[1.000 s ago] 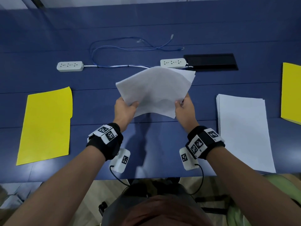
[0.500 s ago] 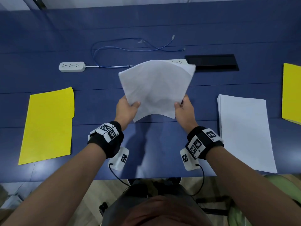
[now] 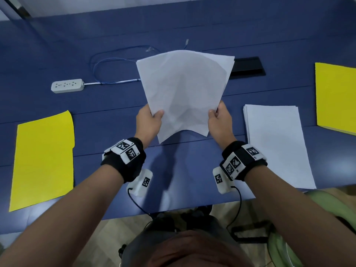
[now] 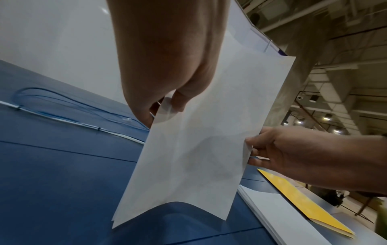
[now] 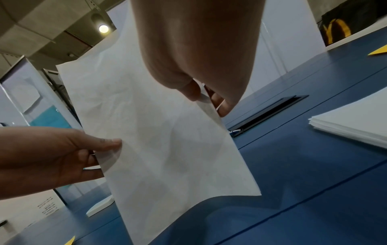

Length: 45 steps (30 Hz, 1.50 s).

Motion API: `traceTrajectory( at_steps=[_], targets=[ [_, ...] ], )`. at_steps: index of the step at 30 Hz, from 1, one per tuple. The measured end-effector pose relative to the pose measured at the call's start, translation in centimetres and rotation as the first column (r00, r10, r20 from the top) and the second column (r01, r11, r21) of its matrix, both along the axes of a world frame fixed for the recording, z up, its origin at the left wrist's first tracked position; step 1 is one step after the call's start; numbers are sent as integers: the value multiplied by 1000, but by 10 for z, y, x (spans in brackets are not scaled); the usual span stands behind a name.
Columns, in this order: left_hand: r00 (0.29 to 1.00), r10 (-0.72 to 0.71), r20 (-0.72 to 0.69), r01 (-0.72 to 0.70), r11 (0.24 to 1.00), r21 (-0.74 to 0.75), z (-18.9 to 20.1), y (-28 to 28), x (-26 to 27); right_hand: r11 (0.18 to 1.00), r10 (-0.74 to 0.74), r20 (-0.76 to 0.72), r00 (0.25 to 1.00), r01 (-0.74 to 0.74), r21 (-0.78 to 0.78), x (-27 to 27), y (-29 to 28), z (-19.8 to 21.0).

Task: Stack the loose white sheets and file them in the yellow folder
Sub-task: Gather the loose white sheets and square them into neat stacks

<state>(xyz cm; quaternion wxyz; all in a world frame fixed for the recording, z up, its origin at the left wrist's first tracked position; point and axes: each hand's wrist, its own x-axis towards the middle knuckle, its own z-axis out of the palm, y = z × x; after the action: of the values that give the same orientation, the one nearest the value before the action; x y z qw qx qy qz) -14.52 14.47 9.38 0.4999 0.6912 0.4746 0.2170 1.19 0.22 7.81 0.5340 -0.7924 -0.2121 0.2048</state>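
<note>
Sheets (image 3: 183, 89) now higher above blue table (image 3: 57, 45).

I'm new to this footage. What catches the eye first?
The white sheets held up over the middle of the blue table, the left hand and right hand each pinching a side edge. Then a yellow folder lying flat at left and a paper stack at right.

Power strip (image 3: 67, 85), blue cable (image 3: 113, 60), perhaps desk grommet (image 3: 248, 67).
</note>
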Motion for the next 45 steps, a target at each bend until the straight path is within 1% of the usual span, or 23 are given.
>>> traceTrajectory(
  at_steps=[5,10,17,21,27,29,31,34,36,37,39,41,43,45],
  targets=[
    [996,-78,41,77,997,24,9,-16,30,998,-68,46,997,68,3,24,-22,6],
    [984,-169,57,168,986,19,12,-39,70,991,-134,97,986,135,-5,56,-56,6],
    [954,-300,17,300,953,-43,0,-84,133,968,-240,112,964,246,-40,103,-114,2],
    [935,-355,3,355,933,-55,-8,-111,167,950,-299,89,950,305,-60,126,-145,-2],
    [915,-404,-8,400,909,-119,-21,-147,208,915,-388,98,916,396,-81,158,-188,-25],
    [900,-434,-50,422,894,-152,-33,-158,217,902,-405,76,911,412,-132,169,-202,-36],
    [868,-484,-110,455,864,-214,-48,-170,224,886,-414,45,909,414,-210,180,-217,-49],
    [782,-583,-219,508,801,-318,-71,-189,231,856,-401,6,916,377,-352,192,-237,-68],
    [736,-608,-300,510,788,-346,-82,-201,237,838,-395,-25,918,349,-420,198,-245,-78],
    [726,-603,-331,494,792,-358,-89,-207,241,831,-392,-30,919,340,-441,200,-249,-87],
    [731,-573,-371,459,815,-354,-96,-215,246,808,-381,-4,925,330,-487,202,-252,-96],
    [726,-526,-443,406,848,-341,-103,-220,252,742,-376,26,926,318,-590,203,-255,-108],
    [686,-492,-536,366,870,-330,-107,-220,255,659,-421,37,906,334,-674,202,-256,-115],
    [653,-478,-587,352,878,-324,-111,-218,258,607,-434,54,899,337,-720,201,-254,-115]
  ],
)
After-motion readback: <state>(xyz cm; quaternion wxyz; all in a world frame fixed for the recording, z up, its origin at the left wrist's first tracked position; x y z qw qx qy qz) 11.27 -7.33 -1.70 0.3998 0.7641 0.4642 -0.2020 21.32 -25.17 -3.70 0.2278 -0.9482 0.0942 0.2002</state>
